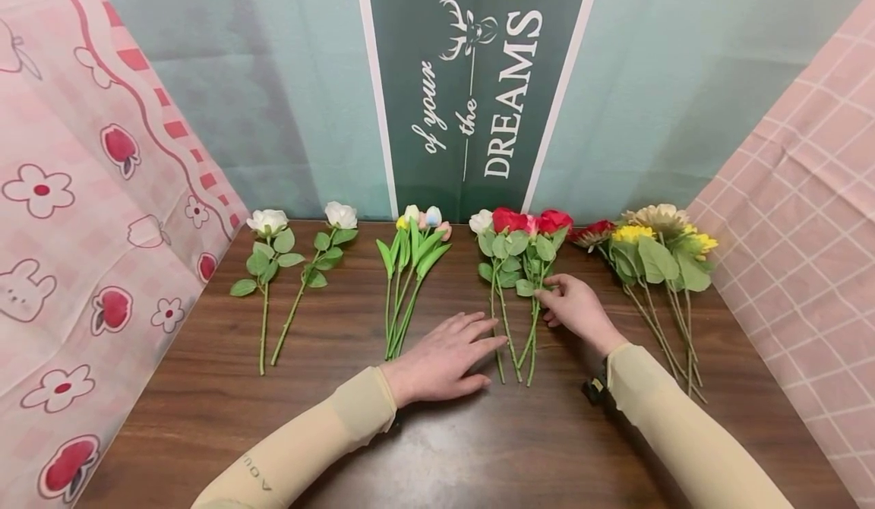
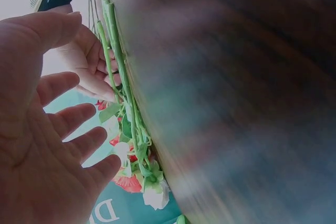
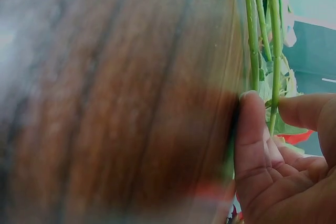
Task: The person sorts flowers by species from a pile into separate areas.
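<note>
My right hand (image 1: 579, 310) is at the right side of a rose group, its thumb and fingers pinching a green stem (image 3: 275, 72) below the leaves. This group has a white rose (image 1: 481, 222), a red rose (image 1: 509, 220), another red rose (image 1: 554, 221) and a pink bloom between them, all lying on the table. My left hand (image 1: 444, 358) is spread palm down left of these stems, its fingertips over the lower stem ends in the head view. In the left wrist view, the left fingers (image 2: 79, 116) are apart and hold nothing.
Left on the wooden table (image 1: 328, 418) lie two white roses (image 1: 268, 222). Tulips (image 1: 413, 247) lie in the middle. At the right are yellow, beige and dark red flowers (image 1: 659, 247). Fabric hangs behind (image 1: 273, 114) and along both sides.
</note>
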Available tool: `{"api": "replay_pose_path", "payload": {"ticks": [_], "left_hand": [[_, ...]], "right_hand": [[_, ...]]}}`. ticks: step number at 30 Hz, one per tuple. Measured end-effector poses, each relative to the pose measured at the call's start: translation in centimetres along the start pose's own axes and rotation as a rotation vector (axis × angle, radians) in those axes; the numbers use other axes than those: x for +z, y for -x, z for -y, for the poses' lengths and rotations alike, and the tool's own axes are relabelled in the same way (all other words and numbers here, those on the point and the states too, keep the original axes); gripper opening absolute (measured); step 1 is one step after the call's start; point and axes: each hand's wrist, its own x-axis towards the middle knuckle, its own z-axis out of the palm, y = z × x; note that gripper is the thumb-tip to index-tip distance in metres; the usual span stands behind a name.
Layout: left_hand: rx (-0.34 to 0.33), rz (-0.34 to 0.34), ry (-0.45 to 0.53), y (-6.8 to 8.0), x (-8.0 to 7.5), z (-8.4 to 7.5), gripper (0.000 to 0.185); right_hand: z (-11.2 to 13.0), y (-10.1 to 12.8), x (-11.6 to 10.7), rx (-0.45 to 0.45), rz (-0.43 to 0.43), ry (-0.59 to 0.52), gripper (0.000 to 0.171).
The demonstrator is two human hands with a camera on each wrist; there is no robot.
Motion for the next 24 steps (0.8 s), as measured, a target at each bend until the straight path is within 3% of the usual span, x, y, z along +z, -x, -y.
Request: {"api": "replay_pose_path", "payload": {"ticks": [7, 11, 14, 18, 24], "left_hand": [[-0.024, -0.009, -0.009, 0.0, -0.3, 0.6, 0.065], [-0.104, -0.015, -0.013, 0.8, -1.0, 2.0, 0.065], [-0.213, -0.039, -0.014, 2.1, -1.7, 4.1, 0.062], [-0.401, -0.111, -0.034, 4.9, -2.8, 8.1, 0.05], [-0.751, -0.19, -0.078, 12.3, -5.3, 14.3, 0.028]], "right_hand": [[0.0, 0.6, -1.0, -0.011, -0.033, 0.041, 0.056], [0.4, 0.9, -1.6, -0.053, -0.092, 0.127, 0.052], [1.1, 1.0, -1.5, -0.125, -0.134, 0.22, 0.048], [3.2, 0.9, -0.3, -0.247, -0.139, 0.301, 0.044], [7.8, 0.7, 4.1, -0.453, -0.036, 0.421, 0.042]]}}
